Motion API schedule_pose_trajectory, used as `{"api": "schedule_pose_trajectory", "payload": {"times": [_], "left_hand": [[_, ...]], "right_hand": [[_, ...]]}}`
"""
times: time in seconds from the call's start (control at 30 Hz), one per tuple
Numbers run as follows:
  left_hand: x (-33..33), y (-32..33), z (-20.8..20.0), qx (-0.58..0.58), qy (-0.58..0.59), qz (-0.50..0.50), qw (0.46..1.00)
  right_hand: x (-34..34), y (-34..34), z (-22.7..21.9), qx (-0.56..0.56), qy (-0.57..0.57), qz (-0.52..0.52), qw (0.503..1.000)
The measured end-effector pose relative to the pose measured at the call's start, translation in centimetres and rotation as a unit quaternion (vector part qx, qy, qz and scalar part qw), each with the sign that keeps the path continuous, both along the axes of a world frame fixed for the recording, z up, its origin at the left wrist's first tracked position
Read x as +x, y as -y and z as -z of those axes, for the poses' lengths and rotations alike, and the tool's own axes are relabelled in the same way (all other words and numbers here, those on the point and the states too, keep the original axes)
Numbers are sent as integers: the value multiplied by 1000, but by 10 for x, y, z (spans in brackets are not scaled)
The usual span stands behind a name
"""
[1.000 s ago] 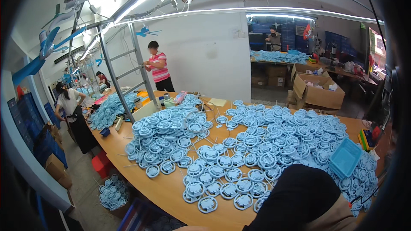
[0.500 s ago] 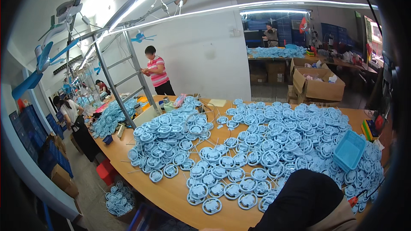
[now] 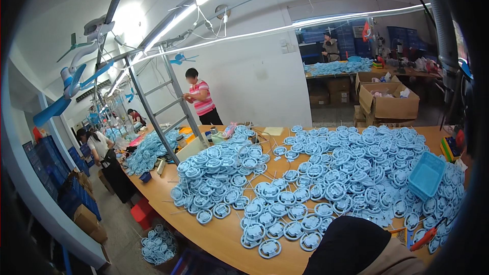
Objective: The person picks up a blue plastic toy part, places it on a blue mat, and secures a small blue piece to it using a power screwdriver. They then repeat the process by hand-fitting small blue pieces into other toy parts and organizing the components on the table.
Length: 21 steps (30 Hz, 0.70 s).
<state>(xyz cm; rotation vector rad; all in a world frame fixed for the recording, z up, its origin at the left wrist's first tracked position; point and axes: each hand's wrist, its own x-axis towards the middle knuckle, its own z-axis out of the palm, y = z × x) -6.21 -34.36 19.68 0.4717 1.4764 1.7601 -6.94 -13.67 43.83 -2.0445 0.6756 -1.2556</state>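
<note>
Neither of my hands shows. A dark rounded cloth shape (image 3: pixel 351 244) with beige cloth (image 3: pixel 395 262) beside it rises from the lower edge; I cannot tell whether it is my sleeve or another person's. It covers part of the table edge. Many light-blue round plastic parts with thin stems lie heaped over the wooden table (image 3: pixel 209 231), in a left pile (image 3: pixel 219 168) and a wider right pile (image 3: pixel 351 168). To the right of the dark shape, a red-handled tool (image 3: pixel 425 237) lies among the parts. A light-blue basket (image 3: pixel 427 175) sits tilted on the right pile.
A grey metal ladder-like frame (image 3: pixel 160 89) stands at the table's far left. Several people work beyond, one in a pink striped shirt (image 3: pixel 202 99). Open cartons (image 3: pixel 389 104) stand at the back right. A red bin (image 3: pixel 144 213) and more blue parts (image 3: pixel 159 244) are on the floor.
The view has shifted, so the scene sits farther right and slightly lower. More of the red-handled tool shows at the right. The person in the striped shirt keeps standing behind the ladder frame.
</note>
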Motion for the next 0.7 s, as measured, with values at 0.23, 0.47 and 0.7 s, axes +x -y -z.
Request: {"api": "schedule_pose_trajectory", "payload": {"times": [0.23, 0.47, 0.7], "left_hand": [[7, -8, 10, 55, 10, 20, 998], [-3, -12, 23, 64, -33, 39, 997], [-12, -7, 27, 13, 60, 21, 998]], "right_hand": [[3, 0, -4, -9, -20, 10, 1000], [-3, -10, -12, -16, -46, 18, 999], [-15, -29, -21, -14, -73, 22, 997]]}}
